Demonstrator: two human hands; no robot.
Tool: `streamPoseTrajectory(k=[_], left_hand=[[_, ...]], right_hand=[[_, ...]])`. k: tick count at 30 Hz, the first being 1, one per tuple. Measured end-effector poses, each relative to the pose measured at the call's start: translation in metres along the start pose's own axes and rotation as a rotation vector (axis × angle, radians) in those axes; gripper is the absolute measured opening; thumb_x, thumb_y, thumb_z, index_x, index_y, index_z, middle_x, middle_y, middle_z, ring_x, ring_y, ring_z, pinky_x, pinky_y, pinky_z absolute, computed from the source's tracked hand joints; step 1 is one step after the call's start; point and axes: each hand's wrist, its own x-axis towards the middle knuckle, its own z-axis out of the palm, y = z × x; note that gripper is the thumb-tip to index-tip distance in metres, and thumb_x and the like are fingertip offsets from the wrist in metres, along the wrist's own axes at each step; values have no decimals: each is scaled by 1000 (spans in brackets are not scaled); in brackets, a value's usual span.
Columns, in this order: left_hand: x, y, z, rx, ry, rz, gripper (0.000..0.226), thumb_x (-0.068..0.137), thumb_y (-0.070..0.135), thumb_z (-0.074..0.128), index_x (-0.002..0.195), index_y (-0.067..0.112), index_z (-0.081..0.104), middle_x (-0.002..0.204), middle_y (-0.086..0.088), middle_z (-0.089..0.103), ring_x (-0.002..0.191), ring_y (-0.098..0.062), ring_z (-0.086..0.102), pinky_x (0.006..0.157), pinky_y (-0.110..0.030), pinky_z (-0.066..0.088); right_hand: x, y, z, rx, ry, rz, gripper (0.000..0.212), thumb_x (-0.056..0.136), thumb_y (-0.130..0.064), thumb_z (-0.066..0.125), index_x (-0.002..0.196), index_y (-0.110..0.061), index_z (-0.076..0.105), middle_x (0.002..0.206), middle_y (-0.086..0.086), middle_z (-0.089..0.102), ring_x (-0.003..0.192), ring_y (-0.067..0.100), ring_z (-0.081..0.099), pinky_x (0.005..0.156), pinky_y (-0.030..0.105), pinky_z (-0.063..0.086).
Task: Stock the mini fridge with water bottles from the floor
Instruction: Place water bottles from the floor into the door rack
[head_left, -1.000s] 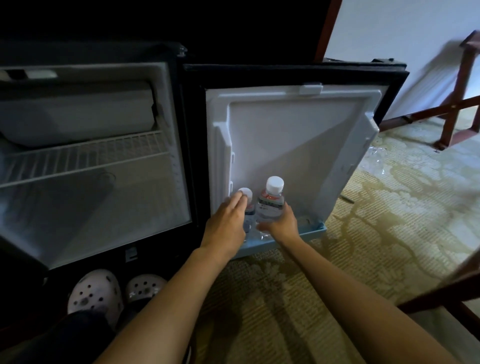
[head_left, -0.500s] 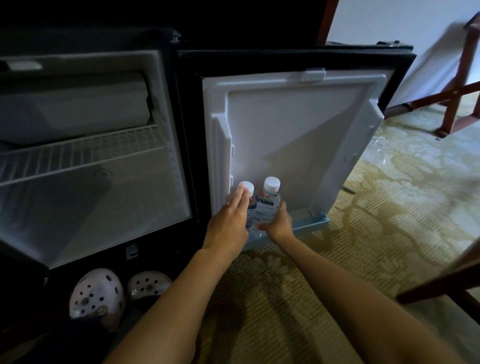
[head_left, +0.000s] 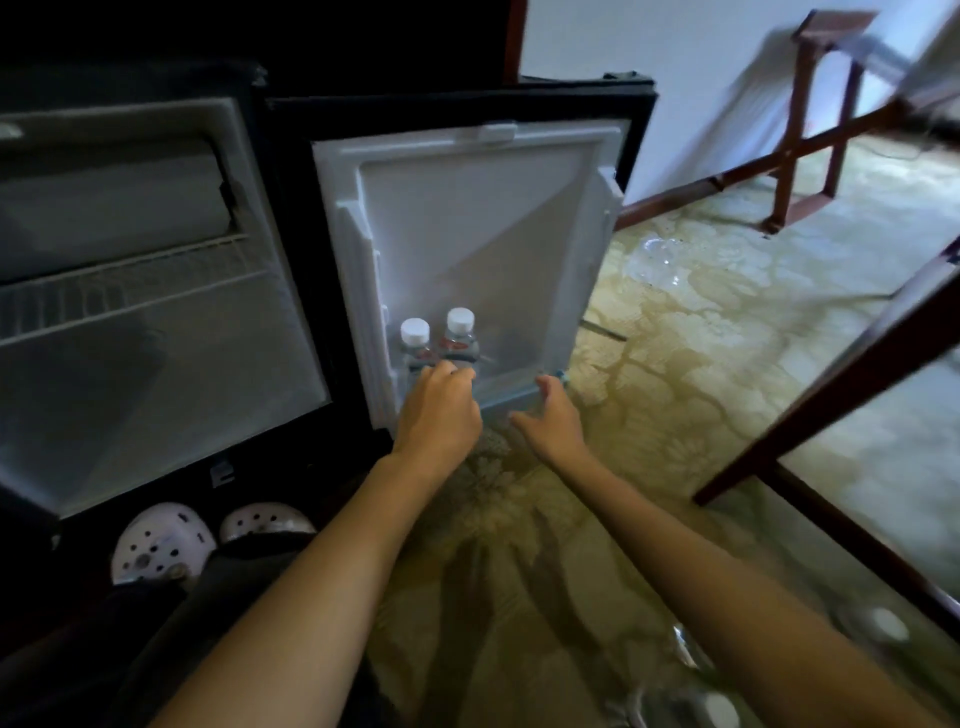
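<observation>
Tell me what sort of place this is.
Probably a hotel room, judging by the small black mini fridge at floor level, the beige patterned carpet, and a dark red wooden folding stand by the wall that looks like a luggage rack.

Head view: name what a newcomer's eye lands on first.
The open fridge door dominates the centre, two white-capped water bottles upright side by side in its bottom shelf. The left hand covers their lower bodies; the right hand hangs open near the shelf's right end.
</observation>
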Motion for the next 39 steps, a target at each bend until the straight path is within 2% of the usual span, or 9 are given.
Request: streamPoseTrajectory(k=[4,9,15,19,23,26,30,37,39], left_hand=[[-40,50,22,-61,-166,31,34,91,11,43,122,5,55,127,-16,55,119,-31,50,96,-40,42],[-116,100,86,-213,-315,23,31,89,8,45,114,2,61,122,-19,61,114,-32,56,93,-34,44],[-188,112,146,-272,-537,-54,28,90,6,46,112,-1,62,118,-20,64,110,-30,58,88,-30,44],[-196,96,156,-210,-577,-90,30,90,8,48,115,-1,61,120,-19,63,111,-30,58,89,-29,43],[-188,88,155,-216,-533,-134,33,90,5,45,120,-2,57,125,-19,59,117,-29,55,94,-29,41],[-191,85,157,-249,-548,-169,34,90,5,46,123,-2,52,123,-18,58,114,-29,54,89,-28,41],[-192,85,159,-261,-598,-161,37,89,5,50,125,1,48,118,-17,59,110,-29,56,88,-29,42],[-171,76,158,-284,-721,-147,67,78,6,69,137,4,39,136,-15,50,124,-28,49,102,-35,43],[-162,73,154,-361,-735,-99,72,73,3,72,137,5,39,135,-13,50,122,-26,49,99,-34,44]], right_hand=[[-65,44,-49,39,68,62,46,83,-9,63,126,-3,47,129,14,52,121,25,49,95,28,39],[-141,126,-96,-9,179,261,30,82,-8,61,111,-1,58,115,17,60,108,29,57,89,34,45],[-203,211,-88,-220,-19,352,51,76,-28,68,121,-7,55,123,13,60,115,30,56,97,42,46],[-218,225,-79,-300,-85,365,36,83,-23,59,117,-11,56,124,14,57,111,31,56,94,39,47],[-217,233,-70,-394,-59,301,38,88,-6,49,126,-5,48,135,22,40,116,36,49,96,36,41],[-212,234,-70,-358,-50,293,37,89,-1,47,126,-2,44,135,21,36,116,34,47,94,33,40],[-204,233,-74,-435,-154,290,35,87,-14,57,119,-4,46,128,19,44,111,34,51,89,36,42],[-182,184,-101,-416,-291,-34,28,80,-14,63,106,-9,55,94,1,39,85,22,46,69,27,34],[-174,159,-109,-396,-339,-142,27,79,-12,63,105,-10,55,90,-2,38,81,17,42,61,21,30]])
